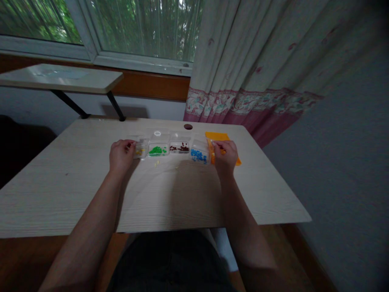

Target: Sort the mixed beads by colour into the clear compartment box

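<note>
Several small clear plastic boxes with raised lids stand in a row on the desk. My left hand (120,155) pinches the edge of the leftmost box (141,150), which has yellow bits in it. Beside that, one box (158,148) holds green beads (156,151). Dark red beads (183,148) lie in another box (179,142). At the right end, a slightly tilted box (200,151) contains blue beads (199,155). My right hand (225,156) has its fingers closed at this box's right edge, over an orange sheet or packet (217,136). Both hands' fingertips are partly hidden.
A few pale yellow bits (157,163) lie loose on the wooden desk (152,194) in front of the boxes. A round cable hole (188,127) is behind them. A raised shelf (67,79) stands at the back left. The curtain (243,73) hangs behind the desk.
</note>
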Demonstrator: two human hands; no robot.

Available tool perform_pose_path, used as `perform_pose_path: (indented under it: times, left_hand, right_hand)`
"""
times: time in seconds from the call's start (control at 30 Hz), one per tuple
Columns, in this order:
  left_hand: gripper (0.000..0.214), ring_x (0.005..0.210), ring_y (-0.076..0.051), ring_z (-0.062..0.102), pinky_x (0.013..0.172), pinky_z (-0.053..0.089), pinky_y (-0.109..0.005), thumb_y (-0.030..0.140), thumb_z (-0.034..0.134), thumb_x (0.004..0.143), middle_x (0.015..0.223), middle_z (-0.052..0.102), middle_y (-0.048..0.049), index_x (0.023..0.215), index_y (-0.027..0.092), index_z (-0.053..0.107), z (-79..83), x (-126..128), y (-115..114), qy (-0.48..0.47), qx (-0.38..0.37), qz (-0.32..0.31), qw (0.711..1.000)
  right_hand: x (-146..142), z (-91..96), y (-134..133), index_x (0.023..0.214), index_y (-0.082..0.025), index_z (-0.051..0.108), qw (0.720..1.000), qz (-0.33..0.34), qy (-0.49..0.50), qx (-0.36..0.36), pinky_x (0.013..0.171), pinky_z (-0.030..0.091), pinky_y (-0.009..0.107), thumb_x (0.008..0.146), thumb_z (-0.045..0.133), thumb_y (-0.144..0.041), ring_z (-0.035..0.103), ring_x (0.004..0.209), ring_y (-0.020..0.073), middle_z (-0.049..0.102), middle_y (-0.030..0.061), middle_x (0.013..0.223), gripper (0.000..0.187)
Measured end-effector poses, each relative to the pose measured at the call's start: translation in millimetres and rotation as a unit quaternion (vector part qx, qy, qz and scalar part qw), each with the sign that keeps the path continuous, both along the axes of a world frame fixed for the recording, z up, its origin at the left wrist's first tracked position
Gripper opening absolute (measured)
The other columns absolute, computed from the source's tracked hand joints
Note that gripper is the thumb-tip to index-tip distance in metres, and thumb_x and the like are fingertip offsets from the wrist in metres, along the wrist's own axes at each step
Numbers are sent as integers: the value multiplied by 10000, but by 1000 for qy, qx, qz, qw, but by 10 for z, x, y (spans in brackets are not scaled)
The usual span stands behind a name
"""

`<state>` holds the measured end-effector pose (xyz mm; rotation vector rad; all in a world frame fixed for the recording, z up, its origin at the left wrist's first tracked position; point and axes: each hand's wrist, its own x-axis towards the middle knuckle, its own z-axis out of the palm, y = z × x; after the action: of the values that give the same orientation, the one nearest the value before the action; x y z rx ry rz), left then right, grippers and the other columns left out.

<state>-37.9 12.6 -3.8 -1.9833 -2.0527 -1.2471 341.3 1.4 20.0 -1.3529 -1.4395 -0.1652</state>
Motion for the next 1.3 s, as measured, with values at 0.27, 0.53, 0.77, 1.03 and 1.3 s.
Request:
perform_pose_path:
  times: [0.27, 0.53, 0.77, 1.03, 1.3]
  left_hand:
    - [277, 761, -216, 594, 768, 444, -340, 334, 535, 880, 808, 686, -68, 944, 173, 752, 15, 22, -10, -4, 4, -12, 1000]
    - [291, 801, -233, 598, 790, 446, -351, 345, 528, 881, 807, 683, -77, 949, 171, 751, 23, 35, -13, 2, 1, -4, 1000]
    - [286, 795, -227, 603, 779, 453, -345, 337, 525, 877, 828, 689, -73, 956, 174, 746, 57, 53, -34, -10, -6, -11, 1000]
    - [279, 786, -218, 601, 788, 457, -341, 331, 536, 870, 827, 689, -72, 942, 167, 749, 60, 69, -28, -22, -1, -17, 1000]
    - [284, 847, -244, 601, 817, 461, -371, 372, 539, 887, 839, 683, -86, 934, 183, 746, 76, 133, -63, 17, -24, -82, 996]
  right_hand:
    - [422, -57, 65, 864, -175, 744, 991, -133, 26, -11, 817, 470, 367, 864, 584, -334, 567, 810, 198, 639, 62, 855, 226]
    - [463, -73, 50, 891, -173, 752, 986, -154, 21, -67, 879, 441, 412, 870, 554, -348, 550, 833, 218, 645, 81, 887, 265]
    - [508, -147, 64, 855, -176, 766, 967, -166, -23, -190, 825, 445, 416, 837, 535, -372, 568, 855, 250, 670, 117, 903, 303]
    - [471, -152, 73, 863, -165, 777, 971, -148, -42, -181, 739, 446, 367, 833, 509, -368, 575, 773, 229, 698, 121, 862, 337]
    - [210, -133, 67, 867, -169, 752, 991, -13, -72, -110, 824, 451, 370, 878, 519, -335, 591, 826, 223, 701, 91, 836, 285]
